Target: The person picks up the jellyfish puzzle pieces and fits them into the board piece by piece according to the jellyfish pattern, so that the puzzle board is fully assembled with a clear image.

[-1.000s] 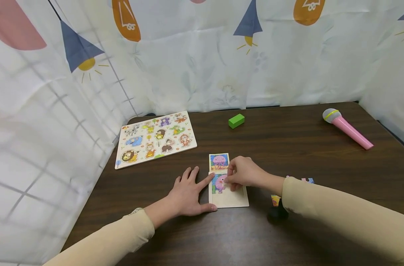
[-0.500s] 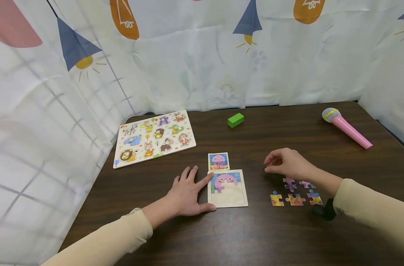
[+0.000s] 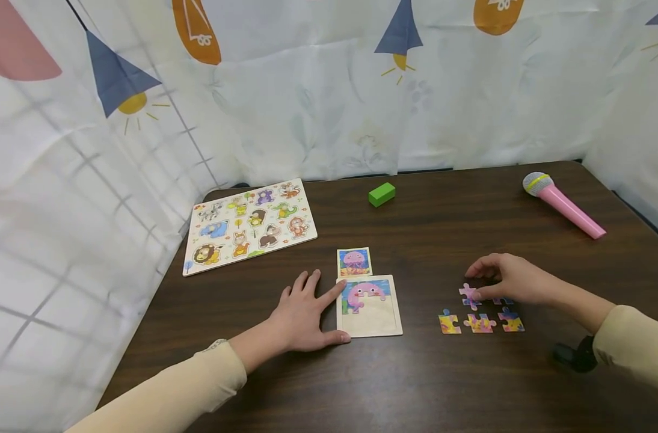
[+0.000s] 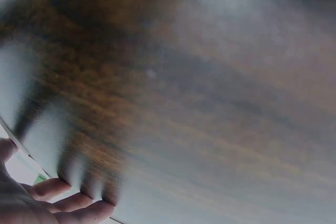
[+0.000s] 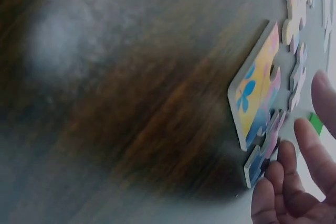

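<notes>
The left hand (image 3: 304, 322) lies spread, touching the puzzle board (image 3: 380, 323); the right hand (image 3: 510, 280), half open, holding nothing, is at a pink piece (image 3: 466, 292).

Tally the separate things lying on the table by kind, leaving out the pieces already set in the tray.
Loose puzzle pieces: 5 (one partly hidden by the right hand)
Puzzle tray: 1
Small picture card: 1
Animal board: 1
Green block: 1
Pink microphone: 1
Total: 10
</notes>
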`<control>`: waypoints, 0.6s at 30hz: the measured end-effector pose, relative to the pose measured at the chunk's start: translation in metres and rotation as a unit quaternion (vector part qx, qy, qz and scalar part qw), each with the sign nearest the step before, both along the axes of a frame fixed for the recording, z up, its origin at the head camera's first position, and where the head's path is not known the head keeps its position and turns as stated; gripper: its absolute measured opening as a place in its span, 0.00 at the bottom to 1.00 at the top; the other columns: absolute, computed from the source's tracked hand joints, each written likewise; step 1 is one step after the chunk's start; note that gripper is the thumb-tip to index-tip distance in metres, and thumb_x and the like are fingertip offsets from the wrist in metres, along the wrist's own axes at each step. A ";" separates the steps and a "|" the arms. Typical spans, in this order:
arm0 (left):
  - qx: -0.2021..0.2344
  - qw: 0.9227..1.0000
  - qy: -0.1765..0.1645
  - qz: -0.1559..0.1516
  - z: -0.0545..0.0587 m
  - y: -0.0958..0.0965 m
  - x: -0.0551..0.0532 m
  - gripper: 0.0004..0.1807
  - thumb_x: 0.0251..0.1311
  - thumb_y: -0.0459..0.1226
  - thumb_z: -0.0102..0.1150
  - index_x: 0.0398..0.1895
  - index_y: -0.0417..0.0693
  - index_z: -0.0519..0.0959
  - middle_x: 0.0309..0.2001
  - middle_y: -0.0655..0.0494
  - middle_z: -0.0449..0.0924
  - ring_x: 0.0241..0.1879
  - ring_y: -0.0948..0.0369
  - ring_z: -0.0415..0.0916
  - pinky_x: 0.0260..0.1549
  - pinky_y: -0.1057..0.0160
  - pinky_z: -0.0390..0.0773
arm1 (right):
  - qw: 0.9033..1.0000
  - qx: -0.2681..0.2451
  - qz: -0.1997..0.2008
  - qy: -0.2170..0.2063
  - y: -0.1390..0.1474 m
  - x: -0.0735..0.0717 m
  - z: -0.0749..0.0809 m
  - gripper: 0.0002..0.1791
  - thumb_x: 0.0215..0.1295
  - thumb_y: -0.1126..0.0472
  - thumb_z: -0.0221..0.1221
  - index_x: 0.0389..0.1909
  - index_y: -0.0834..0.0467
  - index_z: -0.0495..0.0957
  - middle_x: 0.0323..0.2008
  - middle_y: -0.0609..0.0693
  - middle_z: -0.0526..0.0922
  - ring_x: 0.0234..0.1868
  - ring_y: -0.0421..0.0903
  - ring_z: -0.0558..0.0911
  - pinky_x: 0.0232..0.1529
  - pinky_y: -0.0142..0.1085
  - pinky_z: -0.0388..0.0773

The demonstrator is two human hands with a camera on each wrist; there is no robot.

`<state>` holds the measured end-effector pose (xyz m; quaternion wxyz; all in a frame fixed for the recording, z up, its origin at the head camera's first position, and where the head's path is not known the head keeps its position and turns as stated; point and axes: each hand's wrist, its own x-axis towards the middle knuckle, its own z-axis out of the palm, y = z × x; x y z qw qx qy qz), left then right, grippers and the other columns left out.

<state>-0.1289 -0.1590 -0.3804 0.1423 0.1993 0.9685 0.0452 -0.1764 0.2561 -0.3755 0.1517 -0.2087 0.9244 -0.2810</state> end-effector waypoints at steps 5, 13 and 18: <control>0.005 1.000 0.000 0.001 0.000 -0.001 0.000 0.52 0.55 0.73 0.58 0.81 0.70 0.55 0.80 0.38 0.50 0.79 0.36 0.48 0.67 0.30 0.61 | 0.999 0.008 0.026 0.037 -0.003 0.000 -0.004 0.25 0.54 0.48 0.76 0.47 0.57 0.83 0.45 0.48 0.83 0.44 0.43 0.77 0.45 0.36 0.77; 0.005 1.000 0.001 0.000 -0.001 -0.001 0.000 0.52 0.55 0.73 0.58 0.81 0.70 0.55 0.80 0.38 0.50 0.79 0.36 0.48 0.67 0.30 0.61 | 0.998 0.009 0.020 0.065 -0.013 0.004 -0.004 0.21 0.53 0.51 0.77 0.43 0.57 0.83 0.43 0.49 0.83 0.45 0.46 0.78 0.46 0.43 0.78; 0.004 1.000 0.001 -0.001 -0.001 -0.001 0.000 0.52 0.55 0.73 0.58 0.81 0.70 0.55 0.80 0.38 0.50 0.79 0.36 0.47 0.67 0.30 0.61 | 0.998 -0.006 -0.012 0.057 -0.022 0.006 -0.002 0.21 0.57 0.54 0.75 0.46 0.57 0.78 0.41 0.47 0.83 0.44 0.45 0.80 0.44 0.42 0.79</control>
